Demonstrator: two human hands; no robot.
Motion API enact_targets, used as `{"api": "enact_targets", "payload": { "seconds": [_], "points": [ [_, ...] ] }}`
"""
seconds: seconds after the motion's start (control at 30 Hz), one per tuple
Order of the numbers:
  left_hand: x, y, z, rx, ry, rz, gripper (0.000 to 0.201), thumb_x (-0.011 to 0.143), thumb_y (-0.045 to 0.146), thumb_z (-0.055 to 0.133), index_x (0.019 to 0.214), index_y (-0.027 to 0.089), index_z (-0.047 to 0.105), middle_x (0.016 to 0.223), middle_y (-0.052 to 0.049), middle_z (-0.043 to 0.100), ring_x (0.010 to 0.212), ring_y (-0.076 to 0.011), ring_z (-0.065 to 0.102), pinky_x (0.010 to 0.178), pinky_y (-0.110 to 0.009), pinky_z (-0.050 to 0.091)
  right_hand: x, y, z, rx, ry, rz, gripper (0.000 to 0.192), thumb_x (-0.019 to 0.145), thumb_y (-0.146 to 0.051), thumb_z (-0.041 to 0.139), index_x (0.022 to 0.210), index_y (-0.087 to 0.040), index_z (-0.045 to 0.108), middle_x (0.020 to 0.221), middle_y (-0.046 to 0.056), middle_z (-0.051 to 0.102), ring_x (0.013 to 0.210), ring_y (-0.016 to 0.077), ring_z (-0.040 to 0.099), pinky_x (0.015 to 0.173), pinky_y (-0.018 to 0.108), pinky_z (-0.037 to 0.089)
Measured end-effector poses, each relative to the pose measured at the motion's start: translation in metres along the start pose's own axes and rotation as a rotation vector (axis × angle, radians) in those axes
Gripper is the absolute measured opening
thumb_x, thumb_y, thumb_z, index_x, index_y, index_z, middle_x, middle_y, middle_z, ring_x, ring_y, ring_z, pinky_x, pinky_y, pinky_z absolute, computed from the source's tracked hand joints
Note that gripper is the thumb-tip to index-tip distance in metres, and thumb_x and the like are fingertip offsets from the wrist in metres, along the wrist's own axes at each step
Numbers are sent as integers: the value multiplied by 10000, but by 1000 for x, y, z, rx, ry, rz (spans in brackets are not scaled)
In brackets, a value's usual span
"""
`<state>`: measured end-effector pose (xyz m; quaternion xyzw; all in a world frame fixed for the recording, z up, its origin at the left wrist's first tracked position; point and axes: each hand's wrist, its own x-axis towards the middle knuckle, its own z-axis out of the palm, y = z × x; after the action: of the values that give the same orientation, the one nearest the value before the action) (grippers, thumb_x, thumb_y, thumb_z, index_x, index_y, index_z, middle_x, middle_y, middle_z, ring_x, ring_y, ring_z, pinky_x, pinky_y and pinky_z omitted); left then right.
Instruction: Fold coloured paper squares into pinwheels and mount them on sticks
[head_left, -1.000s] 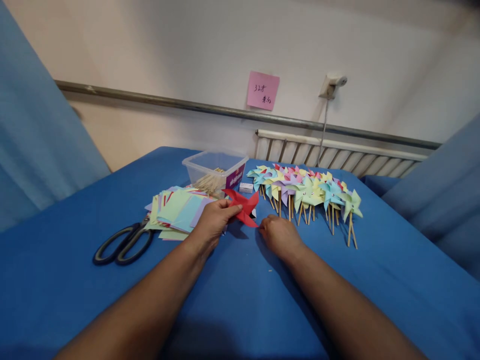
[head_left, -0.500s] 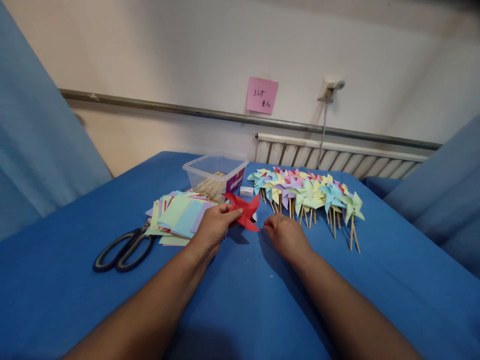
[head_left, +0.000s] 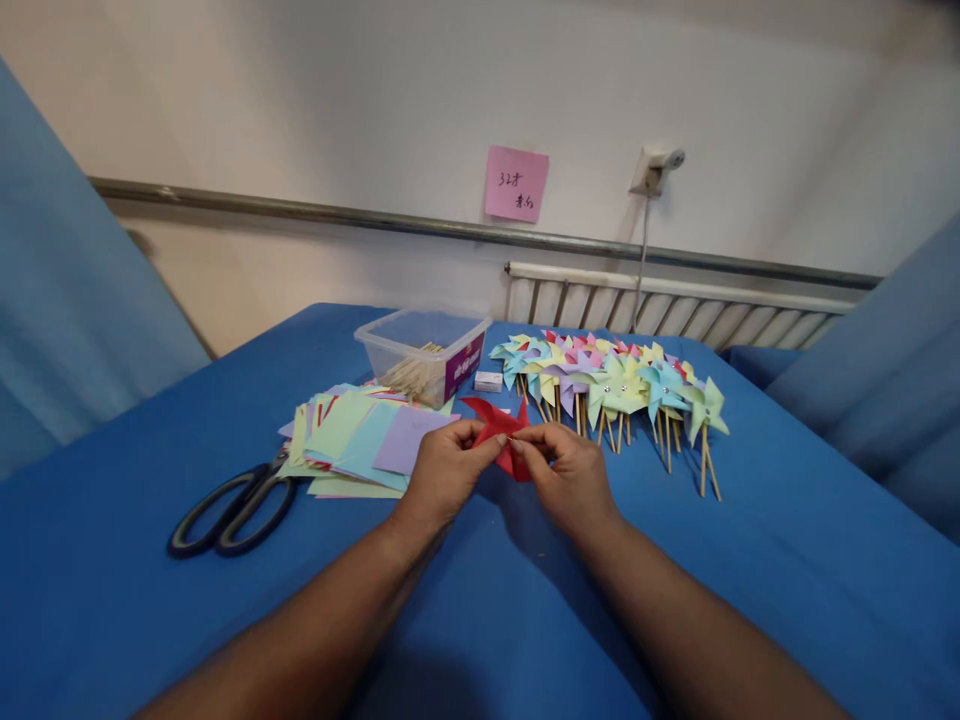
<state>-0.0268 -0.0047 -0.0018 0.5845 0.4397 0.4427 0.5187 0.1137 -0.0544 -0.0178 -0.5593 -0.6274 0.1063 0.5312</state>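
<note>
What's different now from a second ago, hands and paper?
The right hand left the blue cloth, moved left and took hold of the red paper pinwheel; both hands now pinch it. The left hand kept its hold. The scissors, paper stack and finished pinwheels stayed put.

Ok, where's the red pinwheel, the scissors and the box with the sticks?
red pinwheel [head_left: 495, 420]: head view, on its upper red blade above the fingers.
scissors [head_left: 225, 507]: head view, on the black handle loops.
clear box [head_left: 390, 345]: head view, on its front-left rim.
</note>
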Motion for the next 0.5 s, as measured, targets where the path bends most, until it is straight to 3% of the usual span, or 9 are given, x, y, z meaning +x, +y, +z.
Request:
{"api": "enact_targets", "payload": {
  "seconds": [0.5],
  "points": [
    [-5, 10, -1, -36, -14, -30, 224, 580, 339, 768, 600, 145, 659, 570, 28, 573, 541, -92, 461, 511, -207, 348, 1, -2, -3, -24, 29, -44, 101, 841, -195, 599, 803, -205, 692, 753, 10, 697, 675, 147, 638, 652, 263, 483]
  ]
}}
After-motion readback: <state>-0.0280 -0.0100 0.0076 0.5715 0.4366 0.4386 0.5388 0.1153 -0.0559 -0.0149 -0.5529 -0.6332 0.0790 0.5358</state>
